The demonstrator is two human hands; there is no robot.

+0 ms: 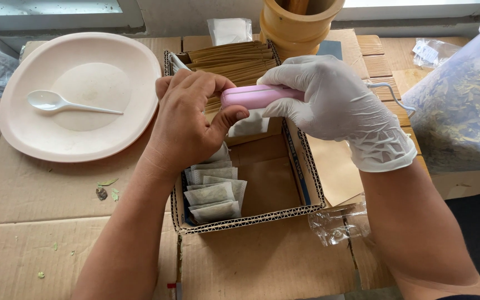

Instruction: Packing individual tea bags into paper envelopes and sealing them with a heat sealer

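I see a pink sealer (pixel 256 95) held over the open cardboard box (pixel 306 166), near the picture's centre, a little toward twelve o'clock. Its long axis runs almost level, from nine o'clock to three o'clock, with the free rounded end pointing toward nine. It looks like a smooth, slim pink plastic bar with a fine seam along its length; a white cord (pixel 393 95) trails from behind the glove toward three o'clock.

My right hand (pixel 329 100), in a white glove, is clenched around the sealer's three o'clock half. My bare left hand (pixel 187 125) grips the nine o'clock end, fingers over the top and thumb pressed underneath, pinching a white paper bag (pixel 249 123) that hangs below the bar.

In the box, filled tea bags (pixel 213 194) lie stacked at seven o'clock, brown envelopes (pixel 234 61) at twelve. A pale plate (pixel 79 94) with a white spoon (pixel 68 103) sits at ten o'clock, a container of dried leaves (pixel 462 105) at three.
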